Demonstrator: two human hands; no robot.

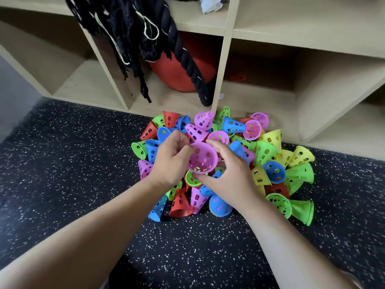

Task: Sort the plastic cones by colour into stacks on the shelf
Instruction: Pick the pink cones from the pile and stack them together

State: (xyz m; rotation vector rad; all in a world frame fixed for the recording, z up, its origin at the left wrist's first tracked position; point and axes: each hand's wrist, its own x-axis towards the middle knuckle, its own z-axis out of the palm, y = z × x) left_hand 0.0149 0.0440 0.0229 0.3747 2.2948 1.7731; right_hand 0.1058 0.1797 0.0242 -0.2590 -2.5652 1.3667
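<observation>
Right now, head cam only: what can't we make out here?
Pile middle: left hand and right hand cover the cones beneath; colours unknown.
Pink cone they hold: single or nested, cannot tell from its open end.
Red object in the shelf: black rope hangs across it.
White item on top shelf: cut off by frame edge.

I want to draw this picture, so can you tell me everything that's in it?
cone pile: many; red, blue, green, yellow, pink; on the floor
pink cone: one, pink, between both hands
shelf: one, beige, behind the pile
rope: one, black, hanging over the shelf
round thing: one, orange-red, inside the shelf
cloth: one, white, upper shelf
floor: one, black speckled, underneath
left hand: one, holds the pink cone
right hand: one, holds the pink cone
</observation>
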